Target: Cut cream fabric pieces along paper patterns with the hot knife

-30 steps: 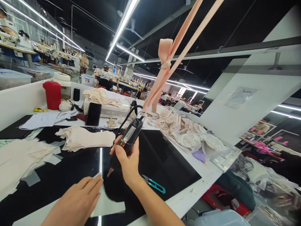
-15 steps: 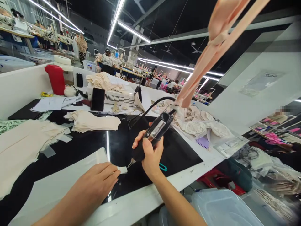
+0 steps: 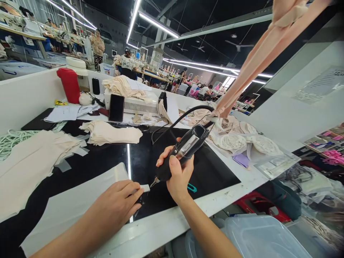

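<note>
My right hand (image 3: 178,175) is wrapped round a black corded hand tool (image 3: 189,143) with a pointed metal tip. The tip slants down to the left, close beside the end of a small white strip (image 3: 146,188); whether they touch I cannot tell. That strip pokes out from under the fingertips of my left hand (image 3: 118,200), which are closed on it. Beneath this hand a large white fabric piece (image 3: 77,197) lies on the black work surface (image 3: 212,179); my hand hides whether the strip belongs to it. Peach straps (image 3: 249,68) hang down to the tool's rear end.
Stacked cream fabric pieces (image 3: 113,133) lie behind, and more cream fabric (image 3: 32,161) on the left. A phone (image 3: 116,108) leans on a white box. Lace bra cups (image 3: 233,143) sit at the right, and a teal clip (image 3: 191,187) is near my right wrist.
The camera view has shifted, so the bench appears farther right. My left fingers look slightly more spread. The tool tip stays close to the strip's end.
</note>
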Demonstrator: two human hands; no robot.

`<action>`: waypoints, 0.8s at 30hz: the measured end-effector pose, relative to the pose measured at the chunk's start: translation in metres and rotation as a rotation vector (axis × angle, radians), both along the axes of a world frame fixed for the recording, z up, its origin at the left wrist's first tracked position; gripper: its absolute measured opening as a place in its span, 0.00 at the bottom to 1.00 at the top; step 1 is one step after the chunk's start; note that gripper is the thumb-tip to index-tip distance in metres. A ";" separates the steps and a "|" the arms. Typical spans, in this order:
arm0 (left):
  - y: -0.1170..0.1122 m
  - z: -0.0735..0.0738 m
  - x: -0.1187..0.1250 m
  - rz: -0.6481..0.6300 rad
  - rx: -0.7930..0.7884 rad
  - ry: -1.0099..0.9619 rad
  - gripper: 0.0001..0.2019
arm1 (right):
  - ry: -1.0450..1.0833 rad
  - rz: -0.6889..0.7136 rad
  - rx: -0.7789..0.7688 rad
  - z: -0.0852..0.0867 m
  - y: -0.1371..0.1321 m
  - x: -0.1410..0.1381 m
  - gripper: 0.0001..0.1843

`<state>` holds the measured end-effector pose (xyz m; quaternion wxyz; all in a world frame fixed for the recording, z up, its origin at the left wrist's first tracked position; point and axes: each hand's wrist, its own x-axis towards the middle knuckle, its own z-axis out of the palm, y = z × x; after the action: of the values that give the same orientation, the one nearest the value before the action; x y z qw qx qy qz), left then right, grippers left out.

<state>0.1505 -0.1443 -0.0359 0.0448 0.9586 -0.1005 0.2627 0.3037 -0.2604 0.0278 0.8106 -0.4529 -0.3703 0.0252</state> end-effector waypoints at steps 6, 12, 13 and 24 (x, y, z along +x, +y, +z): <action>-0.002 -0.002 -0.001 0.028 0.015 0.076 0.15 | -0.015 -0.003 0.019 -0.002 0.009 0.002 0.17; -0.003 -0.007 0.001 0.026 0.023 0.091 0.13 | -0.022 -0.005 0.002 -0.004 0.011 0.001 0.14; -0.003 -0.009 0.001 0.034 0.014 0.080 0.13 | -0.024 -0.007 0.004 -0.005 0.011 0.002 0.14; -0.004 -0.005 -0.001 0.034 0.030 0.096 0.15 | 0.000 -0.012 0.011 -0.004 0.012 0.003 0.13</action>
<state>0.1499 -0.1480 -0.0412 0.0309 0.9722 -0.0859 0.2158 0.3064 -0.2484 0.0243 0.8133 -0.4507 -0.3676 0.0183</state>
